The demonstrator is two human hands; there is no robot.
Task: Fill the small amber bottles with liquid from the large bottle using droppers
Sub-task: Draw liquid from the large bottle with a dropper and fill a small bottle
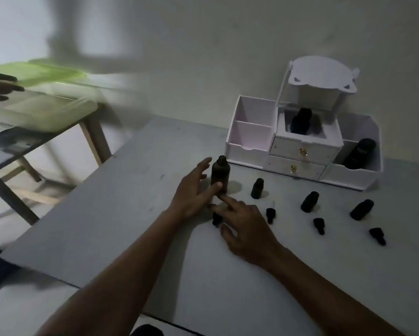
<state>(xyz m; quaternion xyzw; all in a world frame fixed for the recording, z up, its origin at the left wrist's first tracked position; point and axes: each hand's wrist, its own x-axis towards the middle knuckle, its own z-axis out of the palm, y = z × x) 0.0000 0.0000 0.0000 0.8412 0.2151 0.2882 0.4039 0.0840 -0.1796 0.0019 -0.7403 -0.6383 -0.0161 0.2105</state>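
Note:
The large dark bottle (220, 174) stands upright on the grey table (135, 190). My left hand (195, 190) lies just left of it, fingers spread, thumb touching the bottle's lower side. My right hand (245, 229) rests on the table in front of the bottle, fingers relaxed, index finger pointing at its base. A dropper cap (216, 219) lies partly under my hands. Three small amber bottles stand open to the right (257, 188), (309, 201), (362, 209). Three more droppers lie near them (270, 213), (319, 225), (377, 235).
A white desk organiser (298, 151) with two drawers stands at the back right, with a dark bottle (300, 120) in its middle bin and another (360, 152) in its right bin. A side table (92, 132) with a clear box and green lid (41, 71) is at left, another person's hand (0, 87) on it.

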